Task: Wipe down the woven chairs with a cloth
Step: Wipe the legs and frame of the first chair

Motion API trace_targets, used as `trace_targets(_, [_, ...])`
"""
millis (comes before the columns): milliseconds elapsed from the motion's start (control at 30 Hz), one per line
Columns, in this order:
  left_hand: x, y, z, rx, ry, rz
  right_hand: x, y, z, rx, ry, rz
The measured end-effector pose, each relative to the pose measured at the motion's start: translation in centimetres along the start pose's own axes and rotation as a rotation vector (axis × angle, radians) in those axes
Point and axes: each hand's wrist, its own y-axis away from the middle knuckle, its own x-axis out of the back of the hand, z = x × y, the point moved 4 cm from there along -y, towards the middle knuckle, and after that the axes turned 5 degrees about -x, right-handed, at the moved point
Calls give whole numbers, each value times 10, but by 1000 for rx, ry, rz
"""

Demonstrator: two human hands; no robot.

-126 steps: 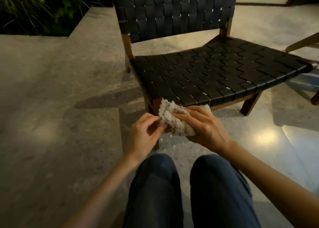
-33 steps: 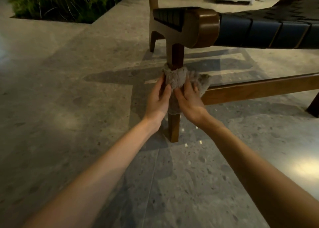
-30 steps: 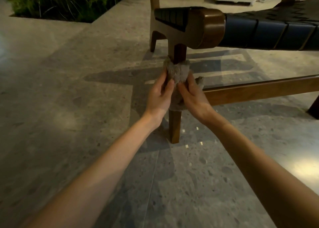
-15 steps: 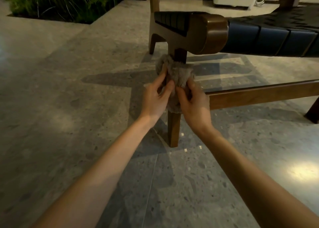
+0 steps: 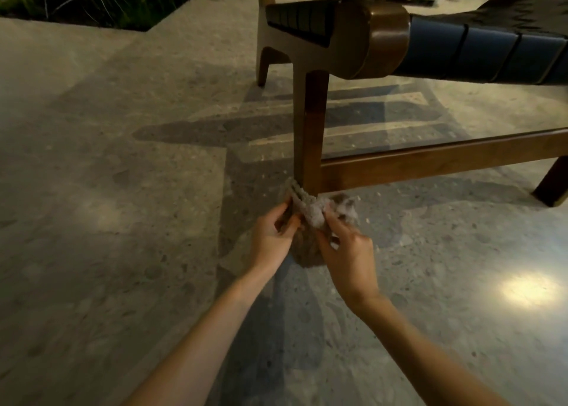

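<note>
As I log it, hands first: left hand (image 5: 272,239), fingers curled, pinching the cloth (image 5: 310,212) by its left fold; right hand (image 5: 347,252), curled on its right bunch. Cloth: I judge it soft, limp and light, best taken by both bunched ends. Location: against the foot of the woven chair (image 5: 461,49), front corner leg (image 5: 310,122), at the floor (image 5: 123,190).

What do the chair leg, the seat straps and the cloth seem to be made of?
Chair leg: likely wood, brown with satin sheen and faint grain. Seat straps: dark, smooth bands, perhaps leather or synthetic. Cloth: grey, nubby textile, probably terry.
</note>
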Motion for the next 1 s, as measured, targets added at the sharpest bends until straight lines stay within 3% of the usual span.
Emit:
trace_targets(133, [-1,13,-3,82,80,4,-13,4,10,-286,-278,-51])
trace_targets(267, [-5,-5,11,47,108,-57,-27,-25,-4,-338,-410,-114])
trace_targets(400, [-1,-15,3,28,69,-94,-37,-27,3,-322,-363,-172])
trace_targets(567, [-4,-4,-28,137,31,-124,-47,-17,17,-231,-429,-278])
trace_targets(700, [-5,6,-42,178,-41,-106,-56,-4,31,-294,-349,-406])
trace_targets(1000, [-5,33,-16,119,-132,-24,-19,-4,29,-259,-103,-335])
